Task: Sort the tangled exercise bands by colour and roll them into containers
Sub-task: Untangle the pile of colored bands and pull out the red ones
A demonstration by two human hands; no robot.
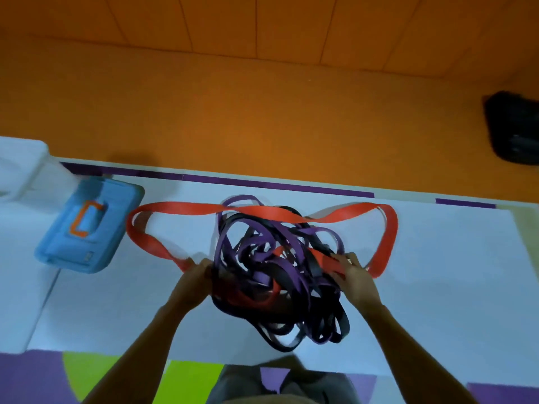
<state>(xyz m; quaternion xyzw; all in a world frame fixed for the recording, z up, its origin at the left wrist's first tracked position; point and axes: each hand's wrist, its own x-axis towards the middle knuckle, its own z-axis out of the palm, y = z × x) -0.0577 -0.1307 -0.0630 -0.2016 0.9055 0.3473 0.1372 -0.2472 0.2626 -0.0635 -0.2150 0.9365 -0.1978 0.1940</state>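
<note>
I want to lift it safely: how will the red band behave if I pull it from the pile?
The red band is probably floppy: it lies in loose, twisted loops. It will likely drag the purple bands and black bands, since it threads through them. It looks light.

two hands are counted: one left hand (194,282) and one right hand (357,275), each closed on an opposite side of one tangle of bands (277,272). three band colours are noted between the grips: red, purple and black. the number of bands per colour cannot be told. one blue container (90,227) is counted beyond the left grip, and one black bag (513,126) well beyond the right grip.
</note>
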